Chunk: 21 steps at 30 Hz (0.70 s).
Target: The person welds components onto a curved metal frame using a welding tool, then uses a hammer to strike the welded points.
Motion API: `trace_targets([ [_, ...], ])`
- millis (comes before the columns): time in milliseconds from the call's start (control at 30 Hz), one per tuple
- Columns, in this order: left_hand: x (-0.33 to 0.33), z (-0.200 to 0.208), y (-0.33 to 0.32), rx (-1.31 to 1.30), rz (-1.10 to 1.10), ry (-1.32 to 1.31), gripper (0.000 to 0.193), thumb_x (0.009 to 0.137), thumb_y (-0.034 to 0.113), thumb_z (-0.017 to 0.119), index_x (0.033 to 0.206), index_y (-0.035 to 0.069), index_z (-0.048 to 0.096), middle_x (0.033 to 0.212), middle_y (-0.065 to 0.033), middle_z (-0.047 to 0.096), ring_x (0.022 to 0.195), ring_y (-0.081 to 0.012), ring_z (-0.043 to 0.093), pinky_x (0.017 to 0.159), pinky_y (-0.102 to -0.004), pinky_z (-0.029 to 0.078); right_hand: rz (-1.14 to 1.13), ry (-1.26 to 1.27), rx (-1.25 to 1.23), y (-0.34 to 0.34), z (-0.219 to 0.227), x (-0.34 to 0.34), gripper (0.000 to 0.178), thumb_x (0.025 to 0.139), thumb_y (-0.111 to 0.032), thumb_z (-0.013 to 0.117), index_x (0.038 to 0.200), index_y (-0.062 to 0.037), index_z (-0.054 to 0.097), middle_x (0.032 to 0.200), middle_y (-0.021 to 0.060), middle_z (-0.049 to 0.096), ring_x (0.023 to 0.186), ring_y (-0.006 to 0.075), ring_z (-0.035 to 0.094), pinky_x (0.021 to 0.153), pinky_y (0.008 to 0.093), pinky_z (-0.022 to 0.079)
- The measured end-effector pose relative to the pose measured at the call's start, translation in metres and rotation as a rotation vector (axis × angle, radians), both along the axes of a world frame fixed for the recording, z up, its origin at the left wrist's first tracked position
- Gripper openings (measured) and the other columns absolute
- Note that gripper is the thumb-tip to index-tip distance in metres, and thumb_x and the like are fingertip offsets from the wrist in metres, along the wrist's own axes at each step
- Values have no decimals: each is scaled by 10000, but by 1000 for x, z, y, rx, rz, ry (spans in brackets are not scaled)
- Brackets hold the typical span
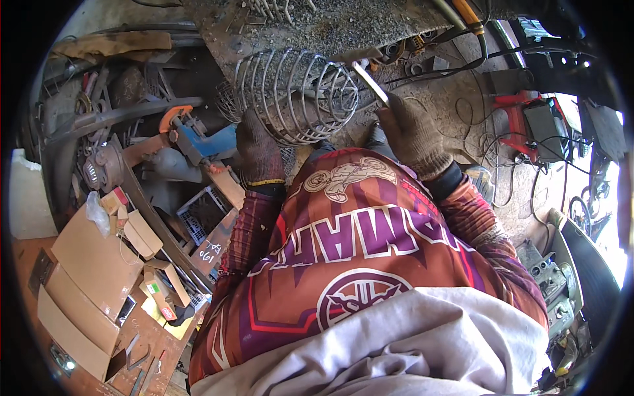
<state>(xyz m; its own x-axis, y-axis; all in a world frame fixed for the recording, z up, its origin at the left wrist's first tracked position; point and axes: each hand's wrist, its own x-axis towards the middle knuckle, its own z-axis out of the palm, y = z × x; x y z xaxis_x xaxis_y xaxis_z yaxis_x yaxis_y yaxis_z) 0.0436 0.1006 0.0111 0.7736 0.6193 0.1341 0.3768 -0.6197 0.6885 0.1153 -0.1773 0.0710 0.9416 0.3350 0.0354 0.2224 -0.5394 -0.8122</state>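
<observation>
A dome-shaped cage of bent metal rods (pixel 296 92) lies on its side at the near edge of a worktable, its rounded end to the right. My left hand (pixel 259 148), in a dark knitted glove, is closed at the cage's lower left rim; the fingertips are partly hidden. In my gloved right hand (pixel 415 138) is a hammer (pixel 371 83) with a pale, flat handle, gripped at its lower end. Its dark head is at the cage's upper right, and I cannot tell whether they touch.
Grey grit covers the metal worktable (pixel 330 26). A blue vise-like tool (pixel 211 142) stands at left, above cardboard boxes (pixel 96 261) on a wooden bench. To the right, cables trail over the floor near a red-framed machine (pixel 538 125). An orange-handled tool (pixel 467 16) lies at the far right.
</observation>
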Motion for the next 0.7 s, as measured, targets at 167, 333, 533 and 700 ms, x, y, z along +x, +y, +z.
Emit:
trace_targets([
  [167,4,13,-7,-264,47,-5,465,1027,351,441,1179,-73,560,1171,-166,621,1065,-230,582,934,-338,427,-41,43,62,-2,9,-5,282,963,-280,541,1153,-76,580,744,161,628,671,316,662,599,417,495],
  [333,6,17,-10,-378,113,-15,467,1022,354,448,1172,-73,562,1179,-163,621,1059,-227,589,934,-344,430,-40,171,-16,2,19,-5,237,957,-284,548,1068,-76,578,732,156,630,682,345,663,596,432,498],
  [533,9,9,-8,-415,132,-64,472,1014,372,465,1181,-59,563,1185,-140,621,1056,-206,588,932,-329,433,-29,78,-117,-3,-2,-13,257,935,-275,564,1100,-77,569,781,187,641,726,413,641,621,485,490],
  [700,7,7,-6,-505,143,-60,480,1012,372,469,1237,-45,542,1192,-123,617,1067,-194,580,932,-317,434,-48,113,16,-8,3,-17,305,927,-219,583,1160,-23,581,861,210,636,793,361,657,681,417,506],
])
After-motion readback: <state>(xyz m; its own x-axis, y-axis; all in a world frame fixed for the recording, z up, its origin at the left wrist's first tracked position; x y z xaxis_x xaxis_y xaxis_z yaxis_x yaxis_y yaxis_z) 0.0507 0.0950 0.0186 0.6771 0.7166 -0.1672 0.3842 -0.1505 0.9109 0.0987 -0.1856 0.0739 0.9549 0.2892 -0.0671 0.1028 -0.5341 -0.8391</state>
